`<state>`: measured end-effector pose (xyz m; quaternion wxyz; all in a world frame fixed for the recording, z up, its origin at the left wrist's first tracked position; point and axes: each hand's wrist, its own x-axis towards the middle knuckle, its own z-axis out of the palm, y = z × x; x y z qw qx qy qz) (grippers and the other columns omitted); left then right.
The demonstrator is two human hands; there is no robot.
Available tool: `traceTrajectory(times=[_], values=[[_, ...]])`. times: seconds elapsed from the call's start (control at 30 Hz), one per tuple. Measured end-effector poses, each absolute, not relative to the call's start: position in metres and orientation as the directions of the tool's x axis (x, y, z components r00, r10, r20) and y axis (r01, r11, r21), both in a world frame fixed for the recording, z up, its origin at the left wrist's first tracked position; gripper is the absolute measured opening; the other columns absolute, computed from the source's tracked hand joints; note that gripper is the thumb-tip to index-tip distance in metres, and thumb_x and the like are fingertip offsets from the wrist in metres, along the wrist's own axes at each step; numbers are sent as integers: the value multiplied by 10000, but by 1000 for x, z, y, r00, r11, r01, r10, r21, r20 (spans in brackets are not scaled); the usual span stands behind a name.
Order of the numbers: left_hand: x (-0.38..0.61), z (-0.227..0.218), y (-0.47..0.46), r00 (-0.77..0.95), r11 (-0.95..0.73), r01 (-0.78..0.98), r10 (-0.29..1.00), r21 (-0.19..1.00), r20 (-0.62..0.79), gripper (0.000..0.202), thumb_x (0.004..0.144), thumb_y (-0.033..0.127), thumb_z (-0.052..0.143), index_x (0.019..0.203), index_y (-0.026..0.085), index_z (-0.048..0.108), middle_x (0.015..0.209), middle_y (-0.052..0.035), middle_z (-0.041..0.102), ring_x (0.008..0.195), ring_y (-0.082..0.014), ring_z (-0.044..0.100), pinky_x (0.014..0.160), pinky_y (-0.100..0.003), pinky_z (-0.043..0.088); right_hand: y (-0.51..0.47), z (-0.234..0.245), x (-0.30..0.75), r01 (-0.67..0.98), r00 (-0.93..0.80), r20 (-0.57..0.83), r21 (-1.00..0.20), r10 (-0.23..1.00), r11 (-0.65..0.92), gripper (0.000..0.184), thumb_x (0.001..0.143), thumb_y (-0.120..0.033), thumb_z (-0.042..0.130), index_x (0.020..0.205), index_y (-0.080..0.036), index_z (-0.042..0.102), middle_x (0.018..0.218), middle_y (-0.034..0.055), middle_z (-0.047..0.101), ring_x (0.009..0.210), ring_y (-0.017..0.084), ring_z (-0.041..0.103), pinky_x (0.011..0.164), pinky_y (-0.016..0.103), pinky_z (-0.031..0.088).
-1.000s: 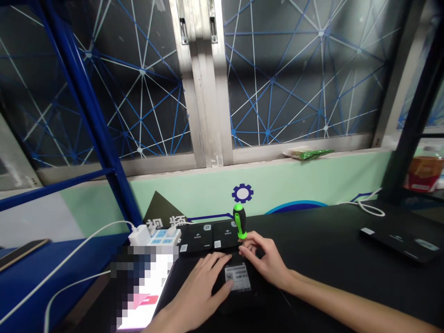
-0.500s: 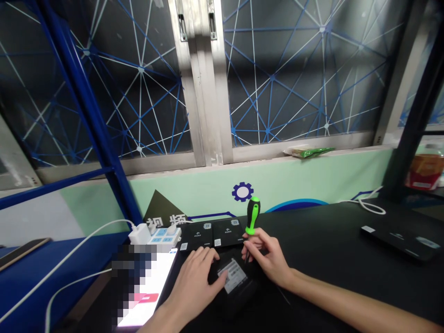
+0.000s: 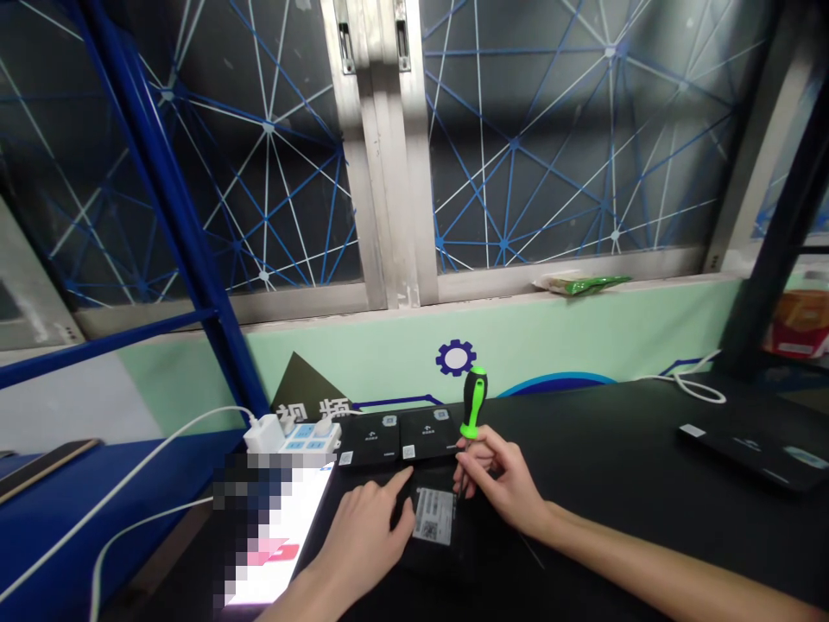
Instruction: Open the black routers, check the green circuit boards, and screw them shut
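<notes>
A screwdriver (image 3: 476,402) with a green and black handle stands nearly upright in my right hand (image 3: 509,479), its fingers closed around the shaft below the handle. The tip is down by the right edge of a black box-shaped device (image 3: 446,561) that has a white printed label (image 3: 433,516) on top. My left hand (image 3: 366,527) lies at the left of this device, index finger stretched toward its far left corner and thumb at the label's left edge. The thumb and index finger are apart. Where the screwdriver's tip meets the device is too dark to make out.
Two flat black boxes (image 3: 427,432) lie side by side behind the device. A lit screen (image 3: 278,536) and a white power strip (image 3: 311,436) with plugs are on the left. Farther right lie another flat black device (image 3: 755,453) and a white cable (image 3: 699,389).
The labelled device has turned, so its label now sits squarer to me. My left thumb has come off the label to its edge, and the other fingers have drawn in. The screwdriver stays upright.
</notes>
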<state>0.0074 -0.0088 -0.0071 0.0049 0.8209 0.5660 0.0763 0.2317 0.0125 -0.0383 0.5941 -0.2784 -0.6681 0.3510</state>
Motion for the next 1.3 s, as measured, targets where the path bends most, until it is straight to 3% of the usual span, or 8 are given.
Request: traceTrajectory(times=[0.2, 0.43, 0.73, 1.3], values=[[9, -4, -9, 345, -363, 927, 923, 95, 171, 339, 992, 377, 408, 1242, 260, 604, 721, -22, 661, 752, -276, 681, 711, -347, 460, 12, -42, 231, -74, -149, 585, -811, 797, 581, 209, 953, -380, 633, 997, -191, 556, 620, -11, 663, 476, 134, 655, 426, 206, 538], [8, -6, -9, 356, -370, 925, 923, 82, 144, 439, 1019, 378, 340, 1391, 231, 521, 870, -84, 707, 840, -307, 689, 754, -410, 486, 11, -42, 232, -12, -168, 613, -784, 772, 620, 211, 965, -399, 607, 981, -192, 565, 616, -12, 655, 474, 128, 636, 435, 210, 525], [9, -2, -10, 364, -377, 921, 922, 93, 135, 373, 1014, 377, 350, 1265, 233, 586, 835, -76, 705, 810, -313, 696, 730, -400, 482, 12, -36, 235, 153, -137, 708, -676, 693, 721, 141, 981, -322, 576, 908, -204, 594, 714, 31, 709, 612, 166, 678, 615, 263, 543], [8, -3, -9, 384, -398, 912, 913, 98, 135, 343, 1020, 389, 342, 1211, 228, 578, 803, -58, 684, 780, -290, 686, 725, -383, 467, 14, -35, 233, 138, -187, 636, -738, 749, 661, 190, 992, -366, 552, 966, -190, 618, 744, 37, 711, 643, 171, 685, 635, 269, 541]])
